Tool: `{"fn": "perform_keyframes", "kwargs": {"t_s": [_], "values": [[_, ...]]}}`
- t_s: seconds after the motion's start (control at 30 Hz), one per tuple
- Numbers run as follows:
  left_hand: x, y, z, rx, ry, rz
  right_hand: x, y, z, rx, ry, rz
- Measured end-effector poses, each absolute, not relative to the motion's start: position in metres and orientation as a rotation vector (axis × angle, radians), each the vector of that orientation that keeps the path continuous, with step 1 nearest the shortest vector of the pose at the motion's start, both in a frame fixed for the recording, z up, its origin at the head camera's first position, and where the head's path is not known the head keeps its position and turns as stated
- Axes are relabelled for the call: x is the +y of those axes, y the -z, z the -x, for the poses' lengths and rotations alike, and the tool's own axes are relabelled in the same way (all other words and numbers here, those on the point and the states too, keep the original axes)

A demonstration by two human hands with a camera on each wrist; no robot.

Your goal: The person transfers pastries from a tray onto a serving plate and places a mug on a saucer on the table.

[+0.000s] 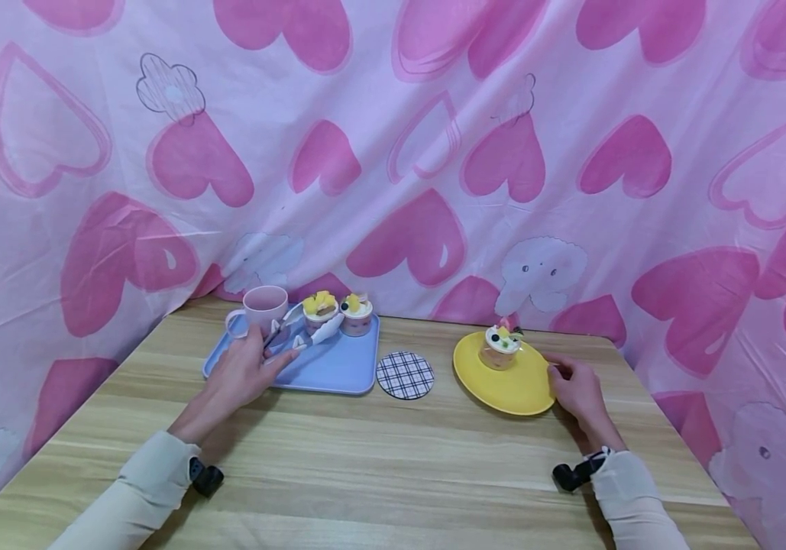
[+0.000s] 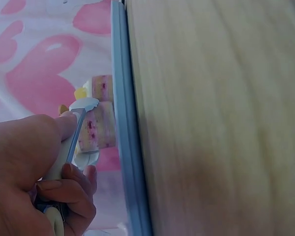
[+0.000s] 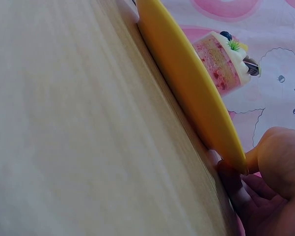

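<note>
My left hand [image 1: 243,370] grips a pair of tongs [image 1: 327,328] with pale, scalloped tips. The spread tips stand on either side of a dessert cup with yellow topping [image 1: 320,307], which sits on a blue tray [image 1: 334,373]. Pink and cream layers show through that cup's wall in the left wrist view, where one tong tip [image 2: 84,104] overlaps it. Beside it on the tray is a second dessert cup [image 1: 356,322]. At the right, my right hand [image 1: 580,388] pinches the rim of a yellow plate [image 1: 516,393] between thumb and fingers. A third dessert cup [image 1: 499,353] stands upright on this plate.
A pink mug [image 1: 265,303] occupies the tray's back left corner, its handle facing left. Between tray and plate lies a round checked coaster [image 1: 405,375]. A pink heart-patterned cloth [image 1: 406,237] hangs behind the wooden table [image 1: 393,473].
</note>
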State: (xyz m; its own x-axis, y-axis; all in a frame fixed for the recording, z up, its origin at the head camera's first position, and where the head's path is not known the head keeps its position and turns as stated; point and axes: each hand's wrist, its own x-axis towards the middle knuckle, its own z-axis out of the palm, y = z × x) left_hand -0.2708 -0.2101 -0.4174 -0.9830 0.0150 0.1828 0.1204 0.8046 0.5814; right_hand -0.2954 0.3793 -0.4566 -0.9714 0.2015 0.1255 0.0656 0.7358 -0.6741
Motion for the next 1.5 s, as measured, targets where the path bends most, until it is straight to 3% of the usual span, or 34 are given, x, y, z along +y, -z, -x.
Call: {"fn": "perform_keyframes", "kwargs": {"t_s": [1.5], "values": [[-0.199,0.390,0.258,-2.760,0.858,0.160,0.379,0.457,0.296,-2.740,-1.021,0.204]]}}
